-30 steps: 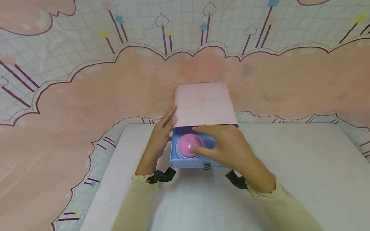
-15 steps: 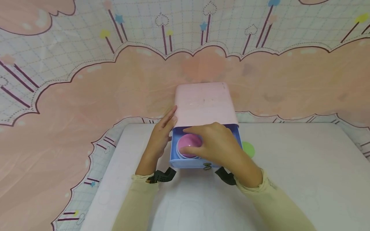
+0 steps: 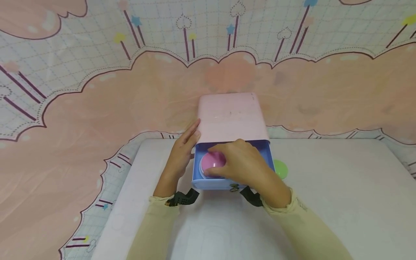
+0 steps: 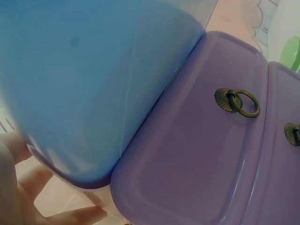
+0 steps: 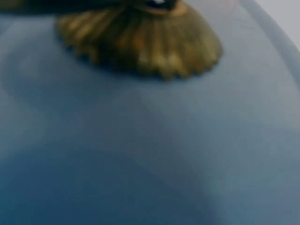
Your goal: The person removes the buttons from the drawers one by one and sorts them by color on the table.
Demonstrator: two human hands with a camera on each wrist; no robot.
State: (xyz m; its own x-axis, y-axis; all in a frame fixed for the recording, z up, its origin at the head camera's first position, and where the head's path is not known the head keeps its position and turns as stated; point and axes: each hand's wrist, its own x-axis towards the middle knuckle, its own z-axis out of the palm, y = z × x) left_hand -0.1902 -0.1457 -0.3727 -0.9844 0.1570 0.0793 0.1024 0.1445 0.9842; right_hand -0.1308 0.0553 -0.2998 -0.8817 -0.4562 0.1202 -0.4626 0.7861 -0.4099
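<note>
A pink-topped drawer cabinet stands on the table with its blue top drawer pulled out. Inside the drawer, at its left, sits a round pink-domed container with a pale rim. My right hand reaches in from the right and grips the dome between thumb and fingers; the palm hides its right part. My left hand lies against the cabinet's left side, fingers extended; in the left wrist view its fingers show below the drawer. The right wrist view holds a blurred brass handle plate on the drawer front.
Under the pulled-out drawer are purple drawer fronts with brass ring pulls. A green round object lies to the right of the drawer on the white table. A patterned cloth hangs behind the cabinet.
My right hand has moved left over the drawer and its thumb and fingers have closed in on the pink-domed container. More of the green object shows. The left hand has stayed in place.
</note>
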